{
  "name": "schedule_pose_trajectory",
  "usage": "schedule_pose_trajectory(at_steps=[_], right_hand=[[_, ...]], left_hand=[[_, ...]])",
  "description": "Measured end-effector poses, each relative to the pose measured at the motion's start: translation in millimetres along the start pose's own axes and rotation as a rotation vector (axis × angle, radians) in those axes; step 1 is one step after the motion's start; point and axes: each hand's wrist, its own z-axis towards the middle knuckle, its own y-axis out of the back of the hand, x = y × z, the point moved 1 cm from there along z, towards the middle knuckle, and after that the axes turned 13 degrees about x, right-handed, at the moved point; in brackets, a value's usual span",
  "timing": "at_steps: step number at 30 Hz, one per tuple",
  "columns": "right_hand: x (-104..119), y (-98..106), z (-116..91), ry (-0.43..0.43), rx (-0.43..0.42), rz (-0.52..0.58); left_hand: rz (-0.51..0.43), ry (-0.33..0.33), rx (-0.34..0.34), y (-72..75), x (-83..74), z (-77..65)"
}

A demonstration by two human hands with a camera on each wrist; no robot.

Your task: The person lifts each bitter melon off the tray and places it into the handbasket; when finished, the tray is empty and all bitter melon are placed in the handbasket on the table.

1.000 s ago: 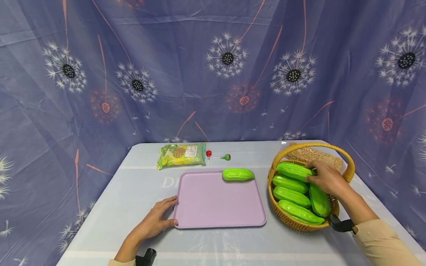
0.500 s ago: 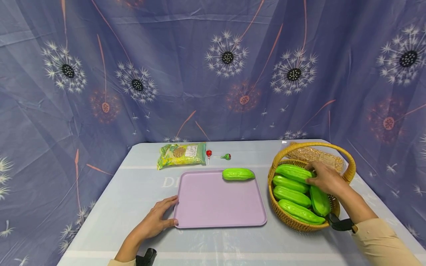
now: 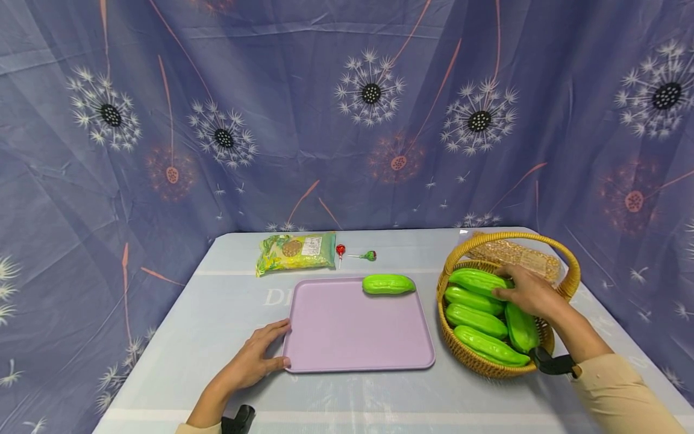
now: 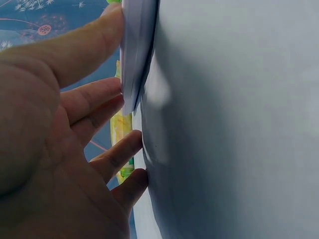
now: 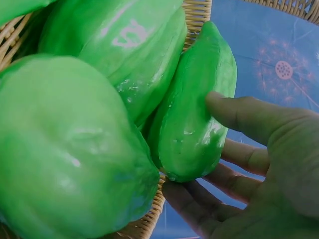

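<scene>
In the head view, my right hand [image 3: 527, 293] reaches into the wicker basket [image 3: 463, 355] and grips the end of the rearmost green ridged gourd [image 3: 476, 280]. The right wrist view shows the thumb lying on that glossy gourd [image 5: 192, 114], fingers round its far side. Several more green gourds [image 3: 475, 320] lie in the basket, one crosswise under my wrist. My left hand [image 3: 253, 357] rests at the left edge of the lilac tray [image 3: 352, 337], fingers nearly straight. Its thumb touches the tray rim [image 4: 133, 55] in the left wrist view. One gourd [image 3: 388, 284] lies at the tray's back right.
Behind the tray lie a yellow-green packet [image 3: 296, 254], a red lollipop [image 3: 340, 249] and a green one [image 3: 370, 255]. A clear bag of tan grains [image 3: 515, 255] sits behind the basket, whose tall handle [image 3: 504, 235] arches over the gourds. A patterned curtain [image 3: 303, 132] backs the table.
The rearmost gourd in the basket has shifted very slightly left, and my right thumb has slid a little left along it. My left hand and the tray have stayed put.
</scene>
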Motion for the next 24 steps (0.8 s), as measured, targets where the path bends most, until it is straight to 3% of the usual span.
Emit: schedule_pose_trajectory(at_steps=[24], right_hand=[[8.9,3.0,-8.4,0.025,-0.054,0.034]], left_hand=[[0.016,-0.007,-0.008,-0.6,0.4,0.1]])
